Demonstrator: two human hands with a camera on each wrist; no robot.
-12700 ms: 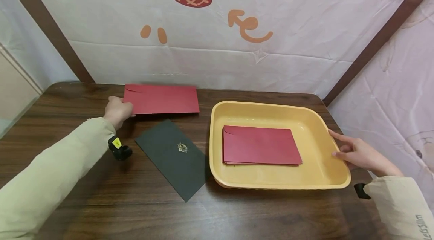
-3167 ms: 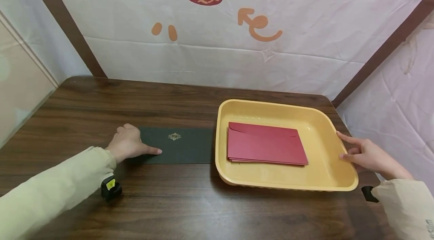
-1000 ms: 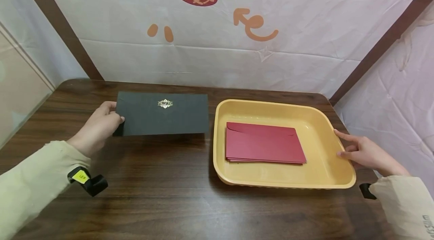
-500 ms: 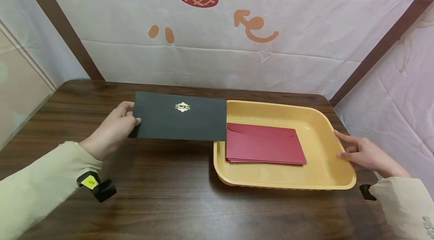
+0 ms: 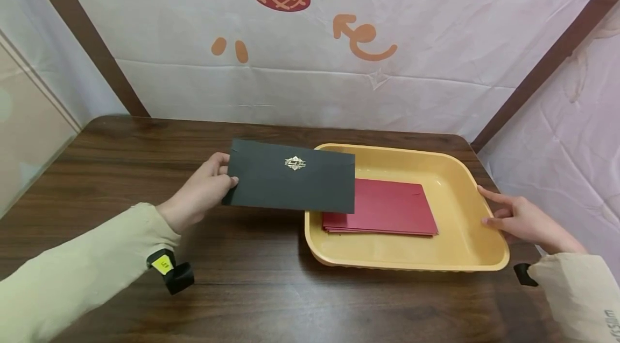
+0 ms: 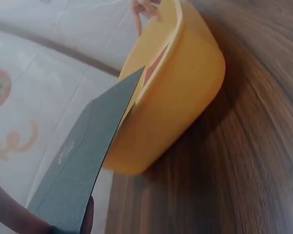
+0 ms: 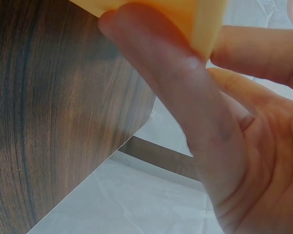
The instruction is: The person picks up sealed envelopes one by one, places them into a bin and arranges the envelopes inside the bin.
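Note:
Between the thumb and fingers of my left hand (image 5: 203, 189) is the left end of a dark green envelope (image 5: 290, 184) with gold lettering. It is raised, and its right part overlaps the left rim of a yellow plastic basin (image 5: 465, 224) and the red envelopes (image 5: 387, 208) stacked inside. In the left wrist view the green envelope (image 6: 83, 151) slants up, its far end at the basin's rim (image 6: 173, 44). My right hand (image 5: 528, 222) pinches the basin's right edge; the right wrist view shows its thumb and fingers (image 7: 185, 92) on either side of the yellow wall (image 7: 207, 29).
A dark wood-grain table (image 5: 242, 289) lies under everything. Behind it hangs a white printed cloth (image 5: 290, 90), with brown frame posts (image 5: 87, 36) at the sides. A black strap with a yellow tag (image 5: 171, 273) dangles from my left wrist.
The red envelope at the back left is gone from there, and the basin's stack looks thicker. My left hand has lifted the green envelope and carried it right over the basin's rim. My right hand stays put.

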